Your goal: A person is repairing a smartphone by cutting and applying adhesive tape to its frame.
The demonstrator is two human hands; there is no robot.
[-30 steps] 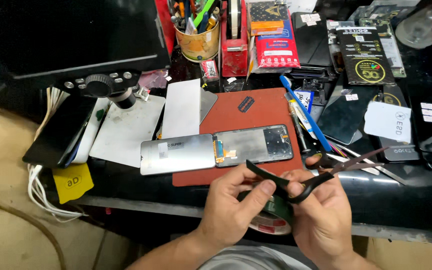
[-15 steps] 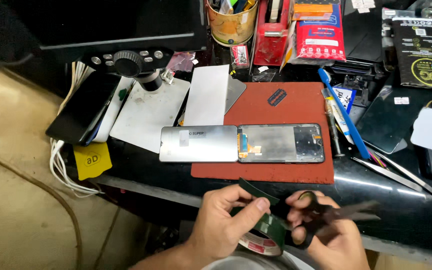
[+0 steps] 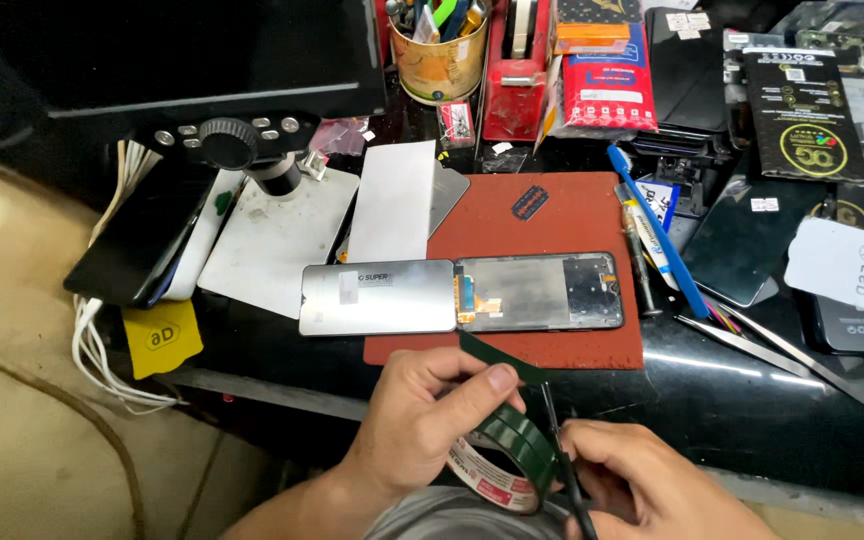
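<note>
Left hand (image 3: 422,425) pinching green tape strip (image 3: 497,358) off roll (image 3: 502,465), right hand (image 3: 642,485) gripping scissors (image 3: 562,460), bottom centre of frame

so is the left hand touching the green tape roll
Touching. The head view shows the left hand with its thumb pressed on the pulled strip of the green tape roll.

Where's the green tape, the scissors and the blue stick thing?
green tape roll (image 3: 512,450), head view, on its outer green band.
scissors (image 3: 555,440), head view, on the blade.
blue stick (image 3: 657,228), head view, mid-shaft.
</note>
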